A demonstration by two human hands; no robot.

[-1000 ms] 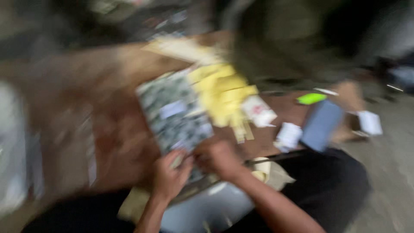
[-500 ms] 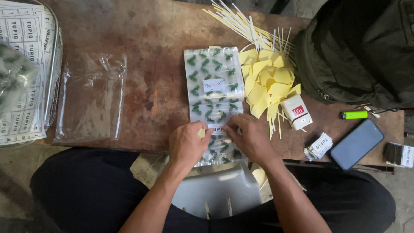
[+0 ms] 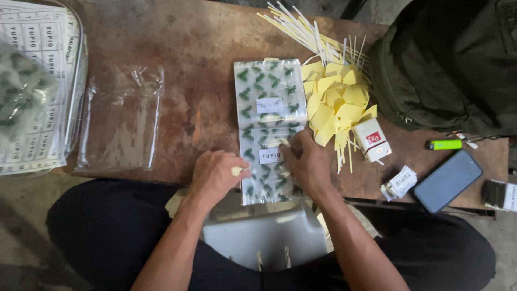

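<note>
A worn brown table (image 3: 177,48) fills most of the view, and the person sits at its near edge with both forearms reaching forward over dark trousers. At the far right a dark green backpack (image 3: 452,64) slumps on the tabletop. At the far left lies a stack of white printed label sheets (image 3: 32,86) inside a clear wrapper, and next to it an empty clear plastic bag (image 3: 121,121) lies flat.

The thing in hand is the long clear packet of small green sprigs (image 3: 267,116), lying straight ahead of the person. Its long axis runs away from the body, with the near end overhanging the table edge between the two hands. The right hand (image 3: 307,161) lies on the packet's lower right part, fingers pressed down and curled on the plastic near a small white rectangular label (image 3: 271,156). The left hand (image 3: 215,175) sits just beside the packet's left edge, pinching a small pale yellow scrap (image 3: 237,171) between thumb and forefinger. The right hand is the nearer, already touching the packet. A second white label (image 3: 269,105) sits higher up on it.

Touching the packet's right side is a heap of yellow paper tags (image 3: 336,99) with pale thin sticks (image 3: 301,29) fanning out beyond. Near them lie a small red-and-white box (image 3: 371,139), a dark phone (image 3: 448,180), a little bundle of white labels (image 3: 399,183) and a green lighter (image 3: 444,144).
</note>
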